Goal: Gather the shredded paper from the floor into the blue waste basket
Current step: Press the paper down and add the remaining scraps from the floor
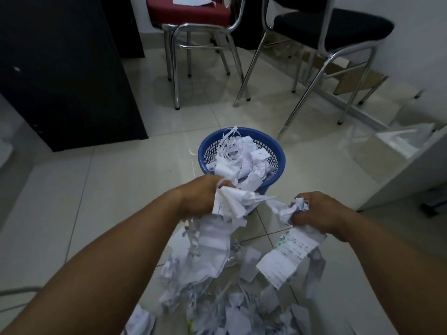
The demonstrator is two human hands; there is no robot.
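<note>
A blue mesh waste basket (207, 151) stands on the tiled floor ahead of me, heaped with white shredded paper (239, 158). My left hand (200, 197) is shut on a bunch of shredded paper (232, 204), held just short of the basket's near rim, with strips hanging down from it. My right hand (316, 211) is shut on another crumpled bunch (294, 211), to the right of the basket and lower; a long printed strip (287, 255) dangles from it. A loose pile of shredded paper (229, 308) lies on the floor below my hands.
A red-seated chair (191, 13) and a black-seated chair (333, 27), both with chrome legs, stand beyond the basket. A black cabinet (65, 76) fills the left. A white furniture edge (406, 172) juts in at right. A pale cable (17, 292) lies at lower left.
</note>
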